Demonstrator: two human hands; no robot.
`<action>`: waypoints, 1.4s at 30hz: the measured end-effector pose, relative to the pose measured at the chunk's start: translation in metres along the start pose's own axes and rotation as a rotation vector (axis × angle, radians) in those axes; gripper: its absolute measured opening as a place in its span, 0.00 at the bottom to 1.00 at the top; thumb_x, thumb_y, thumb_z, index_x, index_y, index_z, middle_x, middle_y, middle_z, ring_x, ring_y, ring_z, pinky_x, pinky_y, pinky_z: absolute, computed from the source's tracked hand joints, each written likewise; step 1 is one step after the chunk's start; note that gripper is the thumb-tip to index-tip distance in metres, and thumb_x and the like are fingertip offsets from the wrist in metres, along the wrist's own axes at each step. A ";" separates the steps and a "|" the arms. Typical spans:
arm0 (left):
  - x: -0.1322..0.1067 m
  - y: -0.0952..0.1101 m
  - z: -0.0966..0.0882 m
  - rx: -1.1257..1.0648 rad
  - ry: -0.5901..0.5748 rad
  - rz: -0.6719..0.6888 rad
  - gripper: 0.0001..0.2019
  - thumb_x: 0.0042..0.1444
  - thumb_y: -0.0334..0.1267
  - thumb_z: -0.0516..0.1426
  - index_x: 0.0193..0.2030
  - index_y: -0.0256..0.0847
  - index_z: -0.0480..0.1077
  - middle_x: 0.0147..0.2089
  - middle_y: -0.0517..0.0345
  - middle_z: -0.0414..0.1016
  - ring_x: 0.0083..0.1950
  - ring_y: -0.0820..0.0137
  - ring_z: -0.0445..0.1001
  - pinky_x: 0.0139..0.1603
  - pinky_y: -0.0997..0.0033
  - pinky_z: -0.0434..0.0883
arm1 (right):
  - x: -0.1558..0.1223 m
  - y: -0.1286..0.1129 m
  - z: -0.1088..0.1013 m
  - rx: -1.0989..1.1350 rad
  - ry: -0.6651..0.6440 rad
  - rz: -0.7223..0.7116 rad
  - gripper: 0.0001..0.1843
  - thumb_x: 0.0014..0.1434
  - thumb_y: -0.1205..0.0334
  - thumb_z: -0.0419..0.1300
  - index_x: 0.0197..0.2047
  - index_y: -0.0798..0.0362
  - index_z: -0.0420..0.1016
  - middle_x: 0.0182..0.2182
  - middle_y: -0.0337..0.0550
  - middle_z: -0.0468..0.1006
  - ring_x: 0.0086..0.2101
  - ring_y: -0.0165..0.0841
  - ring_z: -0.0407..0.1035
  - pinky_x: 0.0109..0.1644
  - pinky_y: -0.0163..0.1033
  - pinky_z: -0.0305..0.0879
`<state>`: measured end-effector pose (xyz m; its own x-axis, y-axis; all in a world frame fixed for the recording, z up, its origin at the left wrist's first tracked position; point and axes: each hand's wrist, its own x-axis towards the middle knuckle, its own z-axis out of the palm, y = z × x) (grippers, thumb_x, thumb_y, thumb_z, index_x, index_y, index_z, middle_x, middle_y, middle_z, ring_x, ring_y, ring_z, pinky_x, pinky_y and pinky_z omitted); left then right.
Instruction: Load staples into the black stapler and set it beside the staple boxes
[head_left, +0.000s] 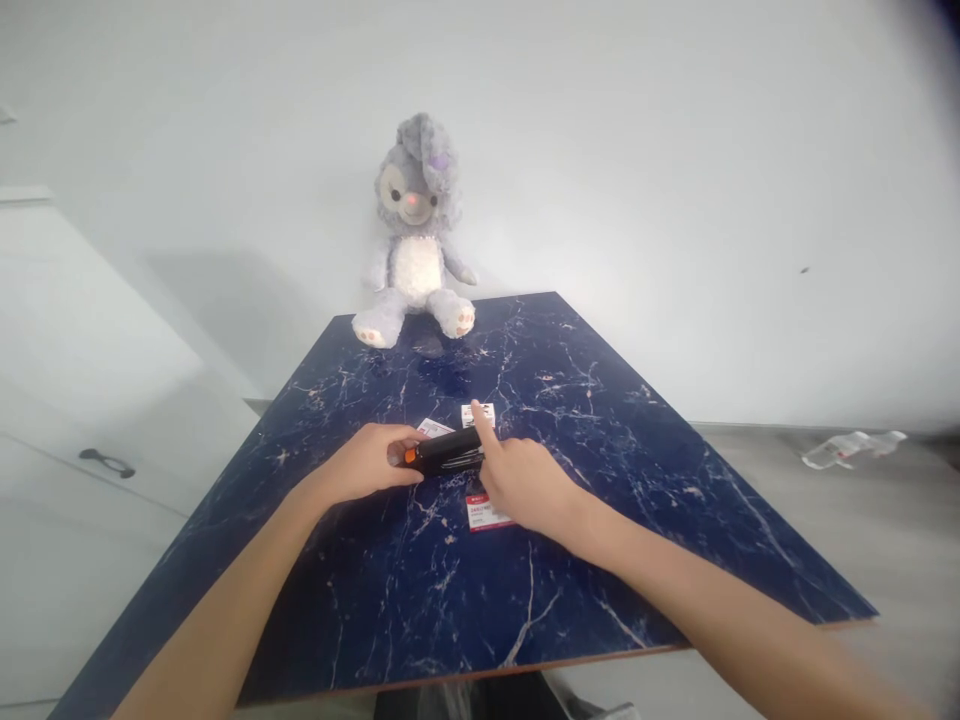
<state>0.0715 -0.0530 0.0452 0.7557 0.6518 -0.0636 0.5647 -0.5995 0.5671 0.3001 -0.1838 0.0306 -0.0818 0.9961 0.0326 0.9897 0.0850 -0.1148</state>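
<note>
A black stapler with an orange end [444,451] lies on the dark blue marbled table [615,470], in the middle. My left hand [369,462] grips its orange end, fingers curled round it. My right hand [520,480] rests on the other end, the forefinger stretched along the top and the other fingers folded. Three small white cards lie around the stapler: one behind it [478,413], one at its left rear [434,428], and one with a red strip [484,513] partly under my right hand.
A grey plush rabbit [417,238] sits at the table's far edge against the white wall. A white cabinet with a dark handle [107,462] stands to the left. Crumpled clear plastic [847,447] lies on the floor at the right.
</note>
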 end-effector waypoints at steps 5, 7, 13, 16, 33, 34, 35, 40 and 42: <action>0.000 -0.002 0.000 0.005 0.018 0.039 0.21 0.50 0.45 0.66 0.52 0.48 0.78 0.45 0.55 0.83 0.43 0.58 0.79 0.44 0.62 0.73 | -0.003 -0.010 0.012 -0.037 0.068 -0.088 0.46 0.65 0.67 0.47 0.76 0.65 0.21 0.34 0.53 0.82 0.30 0.42 0.76 0.36 0.41 0.69; 0.000 0.001 0.001 0.017 0.026 0.054 0.24 0.50 0.45 0.66 0.55 0.49 0.77 0.43 0.56 0.82 0.40 0.60 0.79 0.40 0.64 0.72 | -0.001 -0.006 0.013 -0.009 0.075 -0.112 0.47 0.65 0.67 0.47 0.76 0.63 0.19 0.37 0.54 0.82 0.31 0.41 0.76 0.37 0.41 0.68; -0.002 0.031 0.023 0.076 0.026 0.102 0.25 0.51 0.51 0.66 0.57 0.48 0.75 0.38 0.58 0.81 0.34 0.64 0.77 0.34 0.68 0.70 | 0.012 0.011 0.017 0.209 0.057 -0.152 0.45 0.66 0.62 0.47 0.77 0.59 0.26 0.64 0.68 0.68 0.39 0.44 0.78 0.44 0.45 0.69; -0.004 0.038 0.027 0.048 -0.034 0.174 0.23 0.59 0.52 0.61 0.60 0.48 0.73 0.42 0.55 0.81 0.40 0.62 0.78 0.40 0.65 0.73 | 0.017 0.026 0.017 0.361 0.065 -0.123 0.43 0.65 0.65 0.48 0.78 0.55 0.31 0.64 0.62 0.68 0.45 0.44 0.78 0.49 0.45 0.68; -0.010 0.010 0.014 -0.135 -0.212 0.053 0.40 0.52 0.44 0.66 0.71 0.51 0.60 0.51 0.49 0.73 0.38 0.65 0.78 0.35 0.67 0.74 | -0.020 0.055 -0.012 0.236 0.039 0.059 0.21 0.70 0.47 0.50 0.53 0.52 0.73 0.47 0.55 0.77 0.42 0.46 0.76 0.45 0.46 0.67; -0.008 0.014 0.020 -0.133 -0.176 0.060 0.37 0.52 0.44 0.66 0.70 0.51 0.62 0.52 0.50 0.73 0.37 0.65 0.77 0.34 0.66 0.73 | -0.035 0.049 -0.013 0.177 0.078 0.144 0.22 0.70 0.44 0.50 0.50 0.52 0.74 0.44 0.55 0.77 0.37 0.45 0.76 0.41 0.46 0.67; -0.006 0.017 0.025 -0.124 -0.133 0.065 0.35 0.52 0.43 0.66 0.68 0.51 0.64 0.53 0.50 0.72 0.36 0.66 0.77 0.34 0.66 0.73 | -0.051 0.042 -0.012 0.127 0.107 0.221 0.24 0.69 0.41 0.49 0.47 0.52 0.74 0.41 0.54 0.76 0.33 0.44 0.76 0.37 0.46 0.67; 0.000 0.025 0.046 -0.009 -0.019 0.110 0.35 0.50 0.50 0.68 0.66 0.49 0.67 0.57 0.47 0.70 0.46 0.58 0.77 0.42 0.62 0.74 | -0.108 0.008 0.016 0.086 0.186 0.352 0.25 0.58 0.35 0.60 0.44 0.49 0.72 0.42 0.55 0.73 0.33 0.48 0.75 0.28 0.45 0.66; 0.001 0.027 0.052 0.040 0.013 0.137 0.34 0.51 0.52 0.67 0.64 0.48 0.69 0.59 0.47 0.70 0.52 0.54 0.75 0.47 0.59 0.73 | -0.115 0.004 0.029 0.133 0.258 0.346 0.22 0.58 0.42 0.63 0.48 0.48 0.70 0.45 0.54 0.72 0.39 0.50 0.75 0.32 0.47 0.70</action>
<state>0.1046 -0.0924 0.0178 0.8226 0.5682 0.0233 0.4692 -0.7014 0.5366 0.3100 -0.2976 -0.0024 0.3002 0.9295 0.2141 0.9286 -0.2334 -0.2886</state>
